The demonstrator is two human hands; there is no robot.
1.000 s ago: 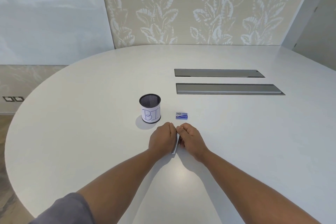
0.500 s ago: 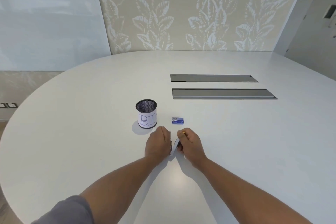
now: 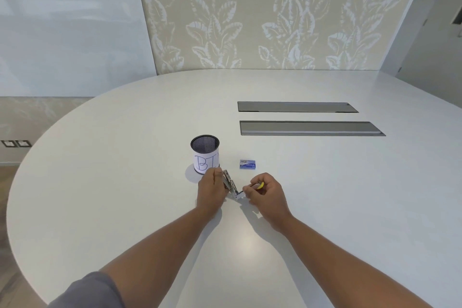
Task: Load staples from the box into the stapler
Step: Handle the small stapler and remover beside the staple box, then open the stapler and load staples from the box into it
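Note:
A small metal stapler [image 3: 230, 184] is swung open into a V just above the white table [image 3: 125, 182]. My left hand [image 3: 211, 189] grips its left arm, which points up toward the cup. My right hand [image 3: 266, 195] pinches the other arm, whose yellow end [image 3: 260, 185] shows between the fingers. The two arms meet at the hinge between my hands. A small blue staple box [image 3: 247, 164] lies closed on the table just beyond my right hand, apart from both hands.
A black mesh cup [image 3: 205, 157] with a white paper label stands just behind my left hand. Two long grey cable hatches [image 3: 310, 128] are set into the table farther back on the right. The table's curved edge runs along the left.
My hands have drawn apart and the stapler has swung open from nearly shut into a wide V. The right hand moved to the right with the yellow-ended arm.

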